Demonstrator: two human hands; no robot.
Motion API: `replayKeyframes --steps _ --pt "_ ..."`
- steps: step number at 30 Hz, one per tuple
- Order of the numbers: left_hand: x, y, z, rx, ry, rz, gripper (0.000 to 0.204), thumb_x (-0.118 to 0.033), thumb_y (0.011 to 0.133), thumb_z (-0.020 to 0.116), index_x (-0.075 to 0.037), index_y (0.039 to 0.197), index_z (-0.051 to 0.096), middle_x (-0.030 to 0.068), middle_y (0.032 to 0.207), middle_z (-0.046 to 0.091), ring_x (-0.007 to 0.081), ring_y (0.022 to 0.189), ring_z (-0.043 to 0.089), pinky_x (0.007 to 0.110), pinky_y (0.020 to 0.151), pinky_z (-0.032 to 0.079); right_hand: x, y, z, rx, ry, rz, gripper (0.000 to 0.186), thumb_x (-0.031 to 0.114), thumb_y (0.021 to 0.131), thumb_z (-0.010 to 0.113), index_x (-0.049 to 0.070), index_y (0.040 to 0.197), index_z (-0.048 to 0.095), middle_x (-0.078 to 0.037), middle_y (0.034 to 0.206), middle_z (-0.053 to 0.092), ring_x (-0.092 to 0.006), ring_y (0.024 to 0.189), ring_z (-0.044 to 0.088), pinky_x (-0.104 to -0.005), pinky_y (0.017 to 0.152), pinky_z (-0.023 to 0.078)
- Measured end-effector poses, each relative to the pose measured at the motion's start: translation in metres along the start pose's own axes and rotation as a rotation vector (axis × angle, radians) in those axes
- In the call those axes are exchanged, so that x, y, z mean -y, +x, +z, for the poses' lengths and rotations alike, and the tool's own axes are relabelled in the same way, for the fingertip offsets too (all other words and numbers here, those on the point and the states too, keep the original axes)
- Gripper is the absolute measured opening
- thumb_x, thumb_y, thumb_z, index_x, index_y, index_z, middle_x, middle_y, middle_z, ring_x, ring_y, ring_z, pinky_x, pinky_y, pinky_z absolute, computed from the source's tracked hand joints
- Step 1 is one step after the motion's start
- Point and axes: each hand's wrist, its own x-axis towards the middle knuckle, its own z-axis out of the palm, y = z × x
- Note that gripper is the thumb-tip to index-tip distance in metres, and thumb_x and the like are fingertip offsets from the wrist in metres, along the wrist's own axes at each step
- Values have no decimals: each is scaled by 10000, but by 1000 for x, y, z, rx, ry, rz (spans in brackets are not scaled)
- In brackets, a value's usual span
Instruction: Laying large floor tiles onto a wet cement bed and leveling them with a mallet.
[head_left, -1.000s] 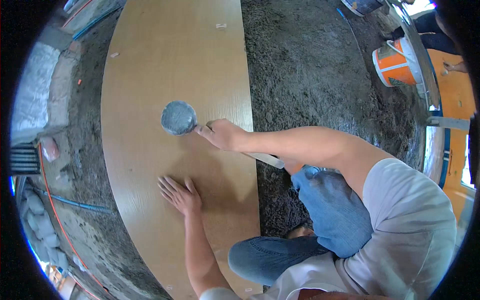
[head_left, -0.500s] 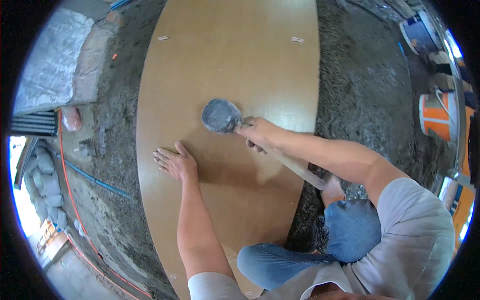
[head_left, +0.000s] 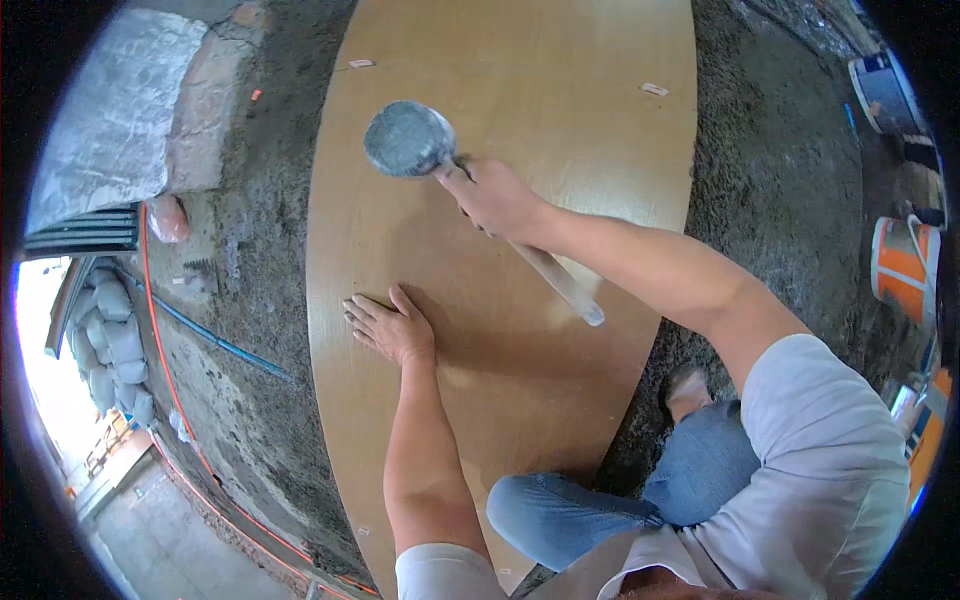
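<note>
My right hand (head_left: 492, 198) is closed round the handle of a mallet (head_left: 408, 138), close under its head. The head is round, dark grey and dusty, and the pale handle slants back toward my right knee. The mallet appears raised above a large, smooth, tan panel (head_left: 520, 415), casting a shadow on it. My left hand (head_left: 393, 328) lies flat on the panel near its left edge, fingers outstretched and holding nothing. Small white stickers or clips (head_left: 655, 89) show on the panel, too small to make out.
Rough, wet grey mortar (head_left: 255, 320) borders the panel on both sides. On the left are an orange hose (head_left: 160, 345), a blue pipe (head_left: 235, 350), stacked filled bags (head_left: 115, 330) and silvery sheeting (head_left: 125, 110). An orange-and-white bucket (head_left: 905, 268) and another bucket (head_left: 885, 95) stand right.
My right hand has carried the mallet farther forward and slightly left. The left hand stays flat on the panel. The whole view has shifted a little as my head moved.
</note>
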Motion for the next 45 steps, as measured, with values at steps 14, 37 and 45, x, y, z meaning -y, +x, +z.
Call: replayKeyframes --steps 14,37,45 --pt "-8 -6 4 -122 15 90 737 -541 949 310 44 1396 287 246 1448 293 382 1353 258 495 1090 221 -67 -91 -68 -69 88 242 511 410 956 393 -23 755 576 -180 606 588 -291 576 627 -417 589 493" --pt "-59 -166 -10 56 -4 422 731 -451 930 405 43 1427 197 223 1509 158 386 1399 137 521 1121 113 -92 -143 -62 -108 14 138 522 451 954 410 8 714 545 -146 611 580 -236 536 602 -380 481 457" --pt "34 -56 26 -42 -92 452 734 -493 948 361 29 1437 196 244 1495 184 395 1393 132 495 1126 108 -81 -270 -131 -81 -17 37 424 411 953 468 3 899 568 -7 630 500 -102 545 472 -282 495 421"
